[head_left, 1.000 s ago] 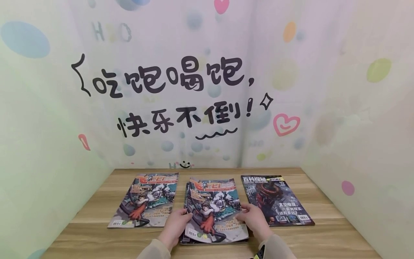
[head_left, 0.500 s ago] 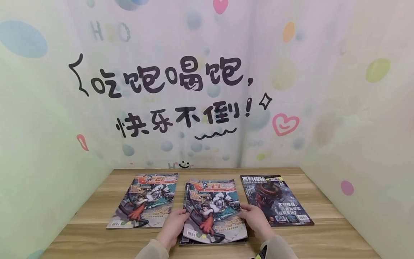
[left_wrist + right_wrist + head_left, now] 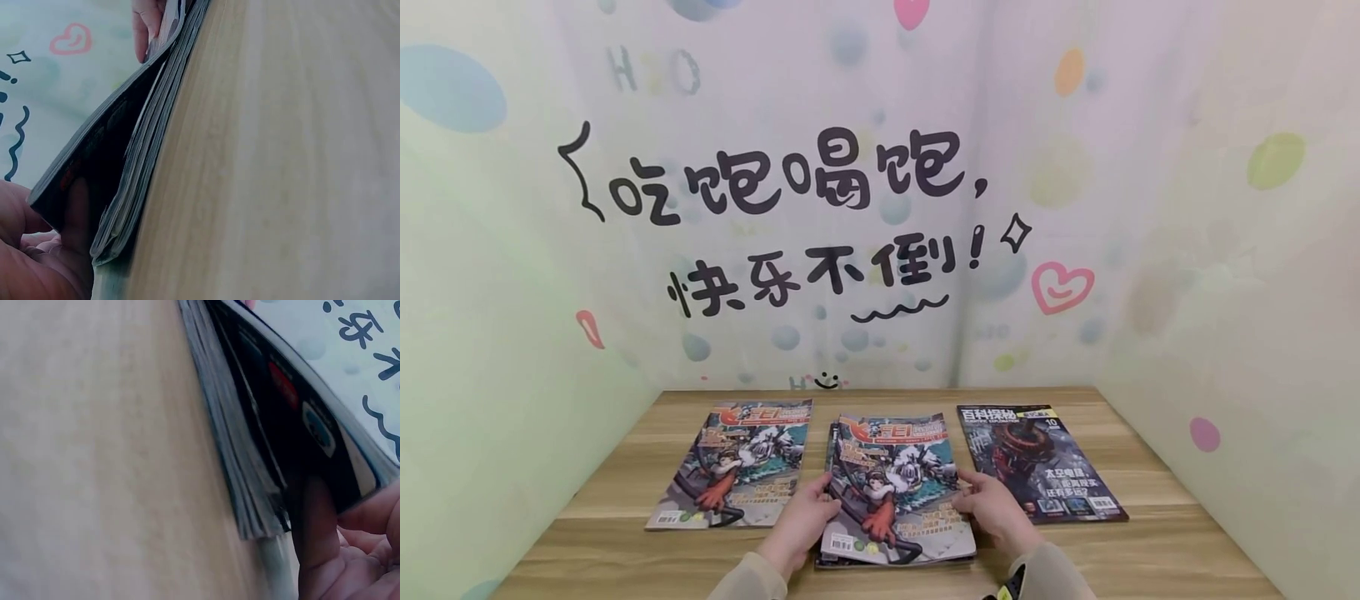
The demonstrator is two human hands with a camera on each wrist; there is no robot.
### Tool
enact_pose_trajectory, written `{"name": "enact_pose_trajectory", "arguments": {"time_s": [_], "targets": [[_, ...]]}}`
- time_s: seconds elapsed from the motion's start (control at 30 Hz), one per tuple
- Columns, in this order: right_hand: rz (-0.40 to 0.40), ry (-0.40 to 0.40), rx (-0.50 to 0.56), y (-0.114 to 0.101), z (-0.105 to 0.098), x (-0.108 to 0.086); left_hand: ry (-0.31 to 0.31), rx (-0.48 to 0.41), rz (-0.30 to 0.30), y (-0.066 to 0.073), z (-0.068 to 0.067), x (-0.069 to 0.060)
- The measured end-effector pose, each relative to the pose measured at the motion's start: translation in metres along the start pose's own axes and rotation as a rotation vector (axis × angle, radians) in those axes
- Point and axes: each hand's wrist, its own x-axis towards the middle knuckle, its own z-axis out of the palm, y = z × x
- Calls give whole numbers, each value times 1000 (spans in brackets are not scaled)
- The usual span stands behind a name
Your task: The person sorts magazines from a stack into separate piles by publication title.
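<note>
A pale backdrop (image 3: 880,100) printed with coloured dots, hearts and large black Chinese lettering filled the space behind a wood-grain desk (image 3: 610,500). A layered paper pile (image 3: 147,153) rested on the desk at centre, near its front edge. Above it lay the middle magazine (image 3: 895,500), its illustrated cover facing up, with a figure in red. Both wrist views showed its sides raised from the pile, leaving a dark gap. The left magazine (image 3: 730,467), with a matching cover, and the dark-covered right magazine (image 3: 1045,467) lay flat on either side. The left hand (image 3: 808,512) and right hand (image 3: 996,508) pinched opposite edges of the middle magazine, fingers (image 3: 76,215) clamped on it from beneath and thumbs above. Beige sleeves (image 3: 752,579) covered both forearms, and a black-and-yellow band (image 3: 1013,581) showed at the right wrist.
</note>
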Motion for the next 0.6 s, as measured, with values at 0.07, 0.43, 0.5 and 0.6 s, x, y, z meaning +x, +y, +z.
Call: {"name": "enact_pose_trajectory", "arguments": {"time_s": [0.07,0.43,0.5,0.6], "targets": [[-9,14,5,0,0,0,9,-6,12,0,1,-1],[-46,66,-4,1,1,-1,3,-47,32,2,1,-4],[-54,70,-8,1,1,-1,-2,-56,32,2,1,-4],[-67,74,-10,-1,2,-3,-4,-66,37,2,-1,-4]]}}
